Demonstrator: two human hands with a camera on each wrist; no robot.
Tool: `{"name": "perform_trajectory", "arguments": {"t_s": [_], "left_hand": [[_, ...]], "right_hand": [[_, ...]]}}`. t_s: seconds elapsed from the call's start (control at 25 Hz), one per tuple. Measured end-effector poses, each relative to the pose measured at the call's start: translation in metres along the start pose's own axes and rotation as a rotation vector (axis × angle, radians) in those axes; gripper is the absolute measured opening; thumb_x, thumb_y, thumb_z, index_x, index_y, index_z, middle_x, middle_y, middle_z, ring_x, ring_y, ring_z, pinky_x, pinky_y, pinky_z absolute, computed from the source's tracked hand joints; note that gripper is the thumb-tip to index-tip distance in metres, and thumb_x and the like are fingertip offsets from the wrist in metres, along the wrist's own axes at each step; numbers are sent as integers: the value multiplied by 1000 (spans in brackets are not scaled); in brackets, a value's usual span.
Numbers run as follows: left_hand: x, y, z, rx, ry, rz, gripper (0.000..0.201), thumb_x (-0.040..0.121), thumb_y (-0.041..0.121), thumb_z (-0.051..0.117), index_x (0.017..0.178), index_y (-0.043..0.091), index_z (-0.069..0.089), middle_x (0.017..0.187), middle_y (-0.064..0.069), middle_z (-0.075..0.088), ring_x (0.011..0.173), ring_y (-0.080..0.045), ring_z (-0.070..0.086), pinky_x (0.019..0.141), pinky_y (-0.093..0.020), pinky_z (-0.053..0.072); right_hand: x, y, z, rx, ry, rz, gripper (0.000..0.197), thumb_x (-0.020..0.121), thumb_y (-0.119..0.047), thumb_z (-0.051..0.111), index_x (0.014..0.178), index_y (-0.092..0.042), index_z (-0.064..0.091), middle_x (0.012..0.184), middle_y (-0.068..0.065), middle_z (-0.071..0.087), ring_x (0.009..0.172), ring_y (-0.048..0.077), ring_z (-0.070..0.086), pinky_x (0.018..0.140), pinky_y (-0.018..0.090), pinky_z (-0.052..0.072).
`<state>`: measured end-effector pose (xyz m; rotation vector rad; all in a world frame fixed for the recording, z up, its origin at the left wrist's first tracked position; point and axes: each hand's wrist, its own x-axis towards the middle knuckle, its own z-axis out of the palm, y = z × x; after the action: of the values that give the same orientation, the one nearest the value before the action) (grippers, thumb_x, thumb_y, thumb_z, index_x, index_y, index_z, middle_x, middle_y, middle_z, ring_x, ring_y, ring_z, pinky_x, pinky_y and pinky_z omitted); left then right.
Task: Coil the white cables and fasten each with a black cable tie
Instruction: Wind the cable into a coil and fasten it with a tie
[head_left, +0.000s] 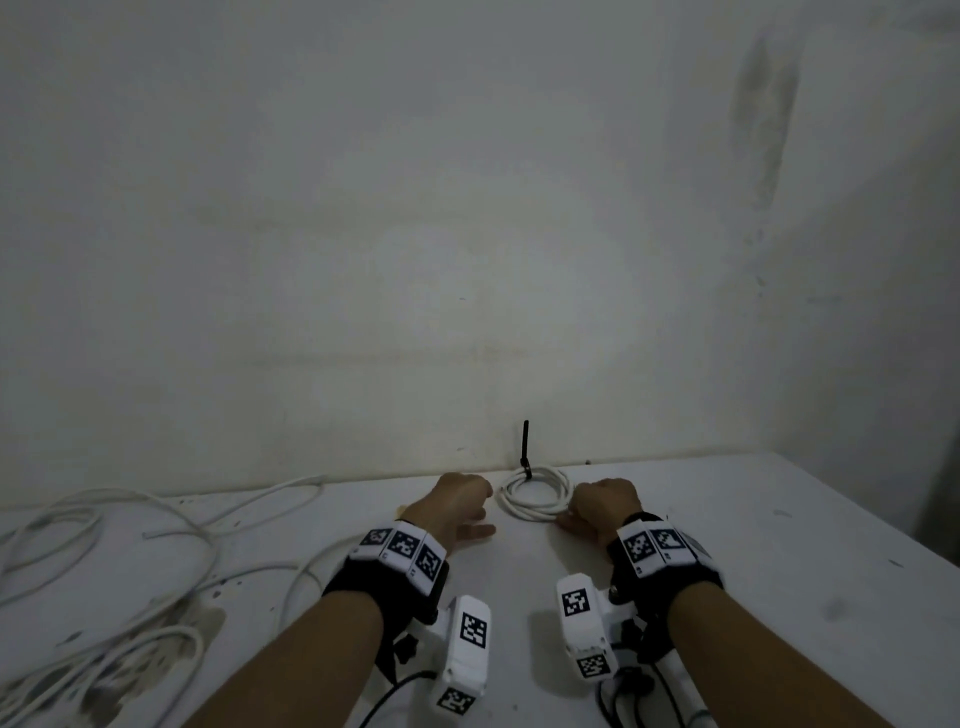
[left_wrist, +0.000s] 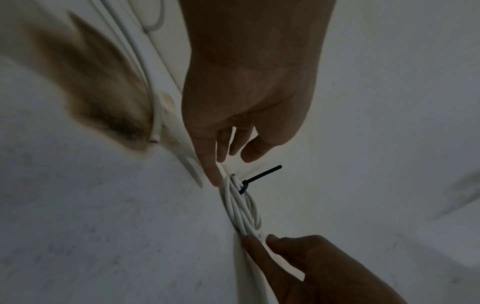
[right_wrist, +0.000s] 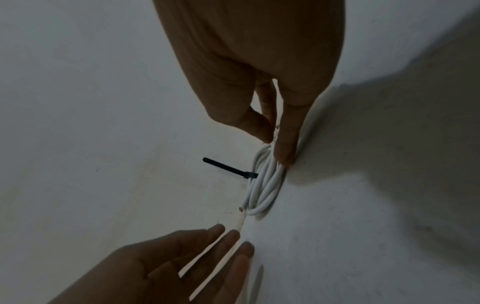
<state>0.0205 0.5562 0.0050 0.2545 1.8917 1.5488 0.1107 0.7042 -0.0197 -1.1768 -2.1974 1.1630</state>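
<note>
**One coil tied at the wall edge; loose cables waiting at lower left**

Wall (head_left: 467, 208): fills the upper two thirds of the head view, pale and stained.

Table (head_left: 779, 545): white, scuffed, across the lower third; brown burn-like stain visible in the left wrist view, upper left.

Loose white cables (head_left: 130, 545): sprawled over the lower left of the head view, uncoiled, no ties on them.

Left hand (head_left: 460, 506): centre-bottom of the head view, fingers relaxed and spread, holding nothing. In the left wrist view one fingertip reaches down to the coil's rim; contact looks likely but cannot be confirmed.

Right hand (head_left: 602, 506): just right of the coil, fingers extended down onto its near-right edge, thumb beside them. Whether it pinches the strands or only presses them is not clear.

Coiled cable (head_left: 535, 496): small, flat on the table between the hands, against the wall base. One cut end (right_wrist: 241, 209) pokes free.

Black cable tie (head_left: 525, 447): looped round the coil's far side, tail standing up against the wall, untrimmed.

Risks, judged: if the tie is not cinched fully, lifting by one strand could loosen the loops; the free end may spring out. Dragging the next cable from the tangle could snag and pull the others toward the table edge.

Containers: none in view.
</note>
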Motion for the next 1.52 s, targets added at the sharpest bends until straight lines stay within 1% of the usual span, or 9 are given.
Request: {"name": "perform_trajectory", "arguments": {"t_s": [0.12, 0.28, 0.44, 0.64, 0.88, 1.0, 1.16, 1.36, 1.52], "left_hand": [[-4, 3, -1, 49, 1, 31, 19, 97, 10, 52, 116, 6, 54, 117, -13, 52, 100, -24, 53, 64, -31, 59], [-19, 8, -16, 130, 39, 87, 10, 98, 13, 52, 103, 9, 59, 108, -11, 59, 89, -18, 58, 65, -32, 60], [-46, 5, -67, 227, 97, 160, 20, 96, 18, 57, 111, 6, 63, 107, -4, 66, 81, -13, 64, 54, -25, 53], [-101, -5, -171, 384, 164, 179, 20, 96, 13, 53, 108, 10, 69, 107, -4, 68, 85, -15, 67, 61, -25, 54], [-163, -47, -269, 600, 174, 108, 24, 91, 2, 53, 90, 16, 73, 94, -4, 71, 81, -14, 67, 61, -24, 55], [-183, -68, -289, 668, 23, 26, 16, 89, 19, 68, 104, 14, 73, 100, -3, 73, 90, -14, 69, 69, -26, 58], [-192, -74, -288, 658, -5, 61, 51, 82, 62, 64, 112, 21, 70, 111, 2, 70, 101, -13, 65, 79, -29, 53], [-199, -58, -289, 369, 19, 134, 32, 91, 49, 56, 81, 26, 75, 102, -4, 65, 91, -21, 59, 85, -37, 43], [-215, -46, -290, 521, -13, 134, 70, 85, 80, 31, 96, 29, 79, 119, 10, 62, 113, -17, 49, 99, -40, 33]], "right_hand": [[-3, -13, 0, 370, -168, -31, 34, 70, -9, 84, 57, -9, 52, 67, 12, 64, 80, 23, 72, 65, 20, 52], [-34, -41, 5, 13, -99, -125, 6, 80, -8, 61, 79, -7, 67, 85, 15, 69, 87, 35, 71, 81, 44, 61], [-104, -91, 24, -348, -308, -445, 15, 85, -5, 58, 93, -12, 69, 98, 9, 65, 89, 26, 66, 70, 28, 55], [-200, -143, 83, -856, -810, -726, 31, 86, -28, 73, 117, -22, 70, 107, -3, 63, 101, 17, 59, 85, 26, 45], [-257, -148, 135, -1070, -919, -865, 43, 76, -35, 84, 113, -19, 69, 109, 5, 66, 101, 24, 61, 78, 29, 45], [-266, -150, 134, -1107, -891, -928, 27, 88, -31, 75, 106, -11, 72, 102, 9, 71, 95, 24, 63, 75, 27, 46], [-256, -180, 100, -872, -736, -963, 14, 94, -33, 66, 91, -20, 62, 94, -1, 74, 82, 12, 61, 79, 23, 44], [-237, -224, 45, -246, -372, -882, 15, 97, -25, 62, 91, -12, 60, 78, 9, 72, 63, 20, 72, 61, 32, 57], [-234, -242, 13, 195, -166, -742, 14, 99, -18, 57, 95, -4, 58, 78, 19, 67, 51, 30, 68, 51, 38, 56]]}}
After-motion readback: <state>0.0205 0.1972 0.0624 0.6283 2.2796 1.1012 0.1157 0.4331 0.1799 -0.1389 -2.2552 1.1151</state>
